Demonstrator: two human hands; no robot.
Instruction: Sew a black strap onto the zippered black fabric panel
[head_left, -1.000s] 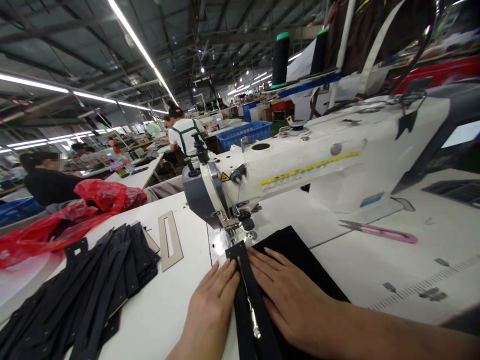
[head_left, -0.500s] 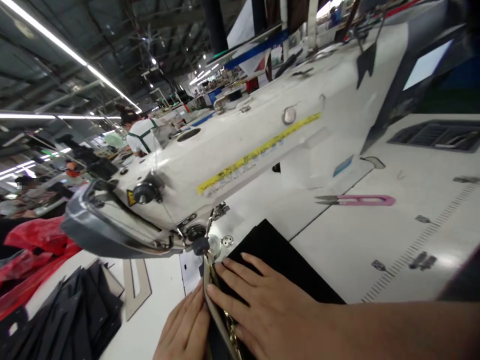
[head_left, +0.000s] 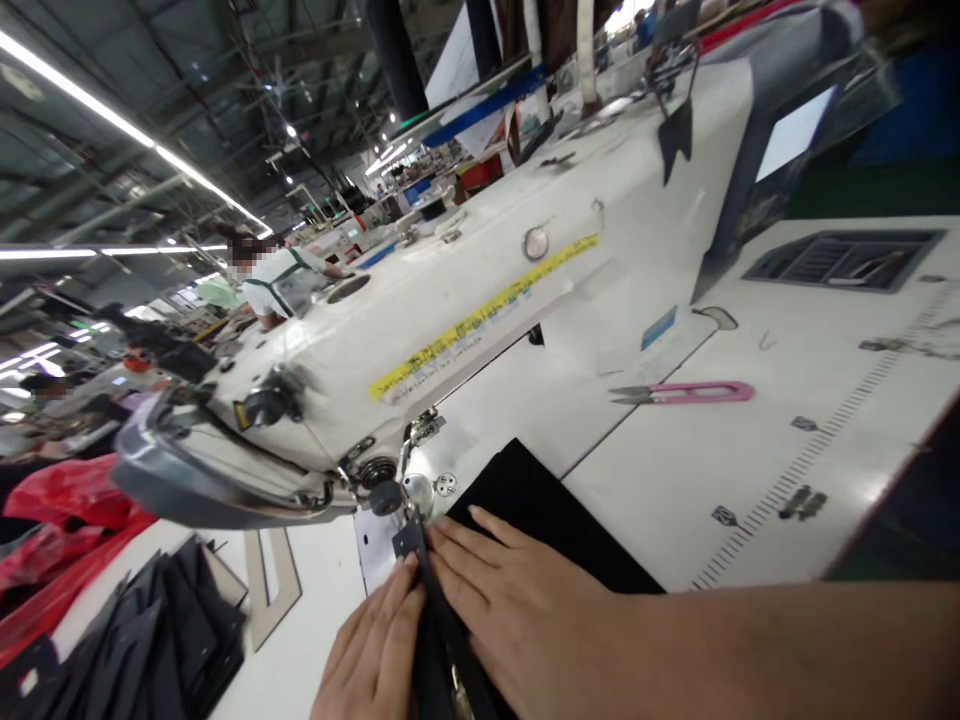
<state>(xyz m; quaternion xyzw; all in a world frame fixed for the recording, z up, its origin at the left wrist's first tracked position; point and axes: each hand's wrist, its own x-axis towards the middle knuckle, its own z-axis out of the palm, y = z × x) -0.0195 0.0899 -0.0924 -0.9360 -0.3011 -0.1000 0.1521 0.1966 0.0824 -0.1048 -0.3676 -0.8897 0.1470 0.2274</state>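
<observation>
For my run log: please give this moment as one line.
left hand flat beside black strip | right hand flat on black fabric | at sewing machine

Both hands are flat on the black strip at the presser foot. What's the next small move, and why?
Probably ease the black strip forward under the presser foot. Its end already sits there, and the left hand and right hand flank it, fingertips pressing it flat on the black panel.
</observation>
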